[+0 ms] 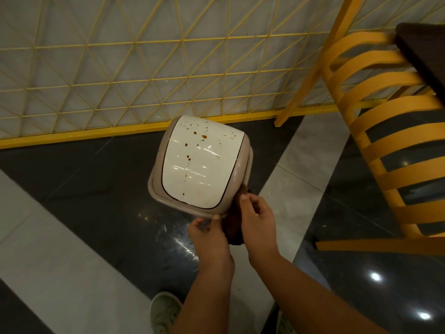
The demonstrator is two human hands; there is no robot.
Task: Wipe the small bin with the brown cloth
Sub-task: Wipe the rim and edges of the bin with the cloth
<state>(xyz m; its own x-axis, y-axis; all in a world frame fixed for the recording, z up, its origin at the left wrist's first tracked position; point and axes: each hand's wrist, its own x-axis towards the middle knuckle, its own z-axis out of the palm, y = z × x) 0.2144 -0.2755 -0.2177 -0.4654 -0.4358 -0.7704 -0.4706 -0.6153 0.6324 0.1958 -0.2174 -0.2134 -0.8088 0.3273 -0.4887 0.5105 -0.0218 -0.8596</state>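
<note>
Two hands showed in the lower middle of the frame, and both were at the small bin [201,162]. The bin sat in the middle of the frame, held up over the dark shiny floor [91,189]. I could not tell if it touched the floor. Its white lid [199,165] faced me, and the lid had brown spots [195,133] all over its upper half. A tan rim went round the lid.

The left hand [208,233] was at the near edge of the bin, just under the rim. Its thumb lay on the rim, and its fingers curled under the edge, so it gripped the bin.

The right hand [258,219] was at the lower right corner of the bin. Its fingers were bent round the brown cloth [234,227] and held it. The cloth hung between the two hands and touched the corner of the bin.

A yellow wire fence [144,68] filled the upper left of the frame, with a yellow bar along its bottom. A yellow chair [385,131] with curved slats stood on the right. A dark bench [423,56] edge showed in the upper right corner. One pale shoe [163,312] was at the bottom of the frame, on the floor.
</note>
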